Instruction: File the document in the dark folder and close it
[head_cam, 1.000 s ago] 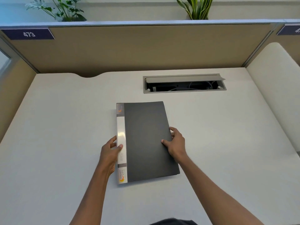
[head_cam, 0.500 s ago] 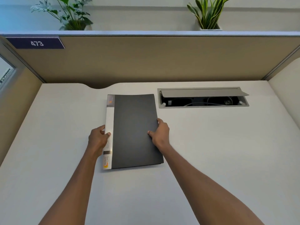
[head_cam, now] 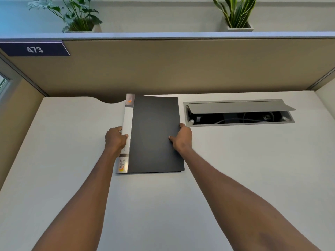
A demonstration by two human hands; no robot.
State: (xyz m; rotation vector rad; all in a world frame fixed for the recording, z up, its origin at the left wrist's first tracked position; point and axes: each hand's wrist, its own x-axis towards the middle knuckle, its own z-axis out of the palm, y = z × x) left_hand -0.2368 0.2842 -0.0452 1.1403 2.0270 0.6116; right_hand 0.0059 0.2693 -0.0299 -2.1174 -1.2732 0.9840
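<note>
The dark folder lies closed and flat on the white desk, its far end close to the beige partition. It has a dark grey cover and a white spine strip down its left side. My left hand grips the spine edge, thumb on top. My right hand holds the right edge, thumb pressed on the cover. No document shows outside the folder.
An open cable hatch with wires inside sits in the desk just right of the folder. The beige partition stands behind, carrying a "473" label and two potted plants on its top ledge.
Both hands have slid the closed folder away from me, toward the partition and to the left of the cable hatch. The grip on both edges is unchanged.
</note>
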